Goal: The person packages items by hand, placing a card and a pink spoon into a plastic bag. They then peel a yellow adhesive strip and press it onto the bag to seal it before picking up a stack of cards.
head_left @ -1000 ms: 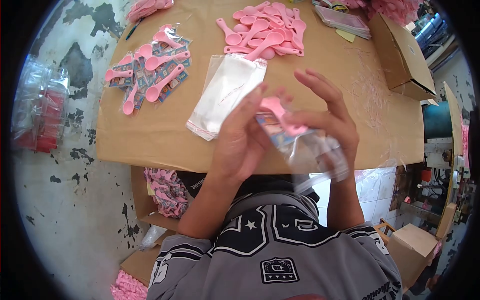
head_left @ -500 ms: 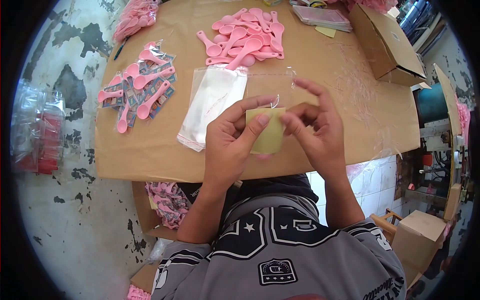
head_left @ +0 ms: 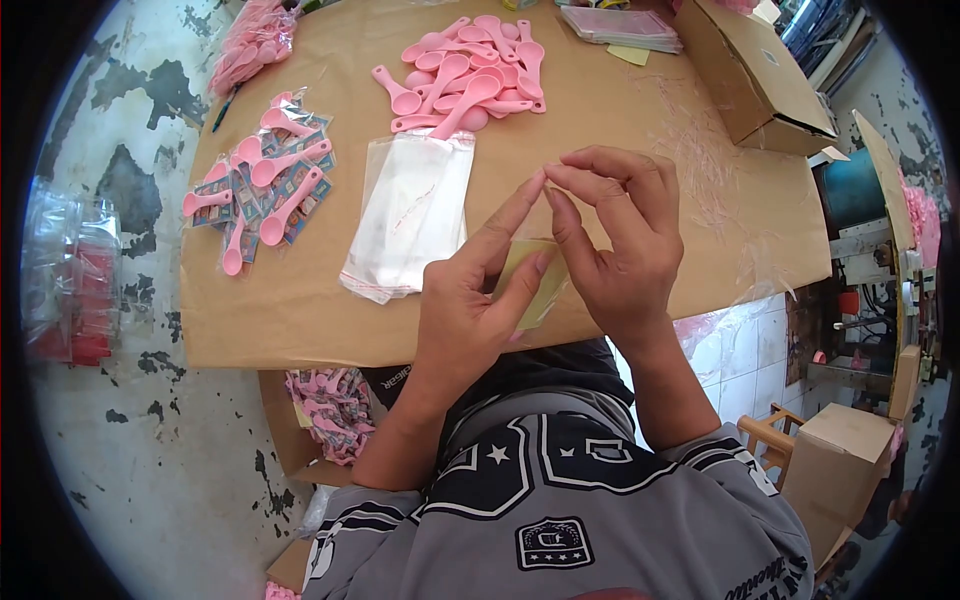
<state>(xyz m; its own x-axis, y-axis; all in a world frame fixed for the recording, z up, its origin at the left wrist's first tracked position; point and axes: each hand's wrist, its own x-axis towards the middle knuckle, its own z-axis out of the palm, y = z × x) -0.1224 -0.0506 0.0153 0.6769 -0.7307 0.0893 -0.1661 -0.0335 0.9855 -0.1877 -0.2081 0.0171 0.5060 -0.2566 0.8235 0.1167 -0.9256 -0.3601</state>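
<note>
My left hand [head_left: 468,295] grips a yellowish card [head_left: 540,290] between thumb and fingers. Clear film shows at the card's lower edge, with a bit of pink beneath it. The thumb and forefinger of my right hand [head_left: 625,225] are pinched together at the tip of my left forefinger, above the card. Whatever lies in that pinch is too small to make out. To the left of my hands lies a stack of clear plastic bags [head_left: 410,215]. Beyond the bags is a heap of pink measuring spoons [head_left: 480,75].
Bagged spoons with printed cards [head_left: 262,180] lie on the table's left. An open cardboard box [head_left: 765,75] stands back right, near clear cases [head_left: 625,28]. Thin plastic strips [head_left: 705,165] are scattered on the right. A lower box holds packed spoons [head_left: 330,410].
My right hand has closed from spread fingers into a pinch against my left forefinger. The card has tilted and is partly covered by my left hand. The view has shifted slightly.
</note>
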